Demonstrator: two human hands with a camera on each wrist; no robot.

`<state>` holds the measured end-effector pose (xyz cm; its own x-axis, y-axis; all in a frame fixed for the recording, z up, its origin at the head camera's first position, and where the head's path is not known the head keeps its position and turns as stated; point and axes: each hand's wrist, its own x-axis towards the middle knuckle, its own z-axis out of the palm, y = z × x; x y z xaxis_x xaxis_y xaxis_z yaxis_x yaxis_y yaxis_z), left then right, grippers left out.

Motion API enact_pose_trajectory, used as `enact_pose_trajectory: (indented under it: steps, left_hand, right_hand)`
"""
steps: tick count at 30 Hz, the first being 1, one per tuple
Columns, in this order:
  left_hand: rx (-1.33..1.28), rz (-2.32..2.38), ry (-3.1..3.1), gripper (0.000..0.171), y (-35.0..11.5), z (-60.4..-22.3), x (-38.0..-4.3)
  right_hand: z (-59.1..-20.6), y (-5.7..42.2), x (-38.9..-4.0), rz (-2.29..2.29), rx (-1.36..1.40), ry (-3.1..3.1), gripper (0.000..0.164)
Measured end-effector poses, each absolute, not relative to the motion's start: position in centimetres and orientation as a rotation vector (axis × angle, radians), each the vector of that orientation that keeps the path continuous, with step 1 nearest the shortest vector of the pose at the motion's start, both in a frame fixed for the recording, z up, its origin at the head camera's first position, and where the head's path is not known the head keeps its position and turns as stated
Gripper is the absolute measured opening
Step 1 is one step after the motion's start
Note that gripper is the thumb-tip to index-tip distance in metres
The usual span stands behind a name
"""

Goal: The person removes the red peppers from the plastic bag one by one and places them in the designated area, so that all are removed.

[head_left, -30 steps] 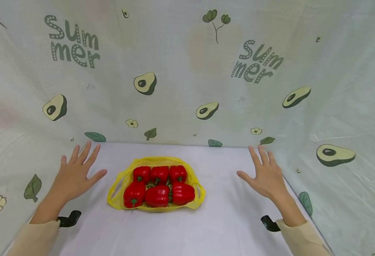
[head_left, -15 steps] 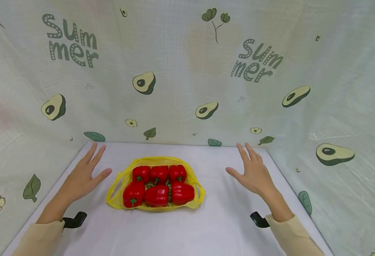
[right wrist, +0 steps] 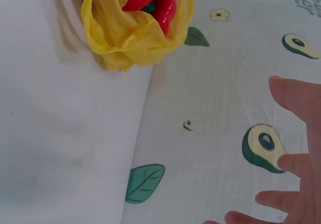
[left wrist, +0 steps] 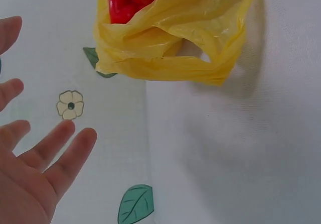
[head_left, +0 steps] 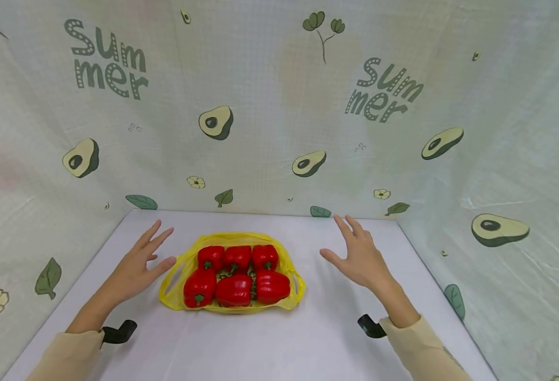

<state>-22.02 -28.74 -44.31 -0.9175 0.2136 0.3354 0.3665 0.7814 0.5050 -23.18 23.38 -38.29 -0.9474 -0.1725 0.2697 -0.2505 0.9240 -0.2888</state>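
Observation:
A yellow plastic bag lies on the white table with its mouth spread wide. Several red bell peppers with green stems sit inside it in two rows. To the left of the bag hovers my left hand, fingers spread and holding nothing. My right hand is raised to the right of the bag, also spread, with bare table between it and the bag. Both wrist views show a handle loop of the bag, as in the left one, where the handle faces the camera.
The white table stretches around the bag. Behind it and along both sides hangs a pale curtain printed with avocados, leaves and lettering. A black strap mount sits at the left wrist, another mount at the right.
Both hands have moved inward toward the bag, the left one going right and the right one going left. The bag and peppers have stayed in place.

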Motion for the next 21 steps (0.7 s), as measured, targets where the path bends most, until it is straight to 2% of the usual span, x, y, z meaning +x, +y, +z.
enact_pose_trajectory:
  steps: [21]
  left_hand:
    - [-0.51,-0.832,-2.731,0.051,-28.0,-45.6,-21.7]
  right_hand:
    - [-39.3,18.2,-22.7,0.573,0.468,-2.861,0.086]
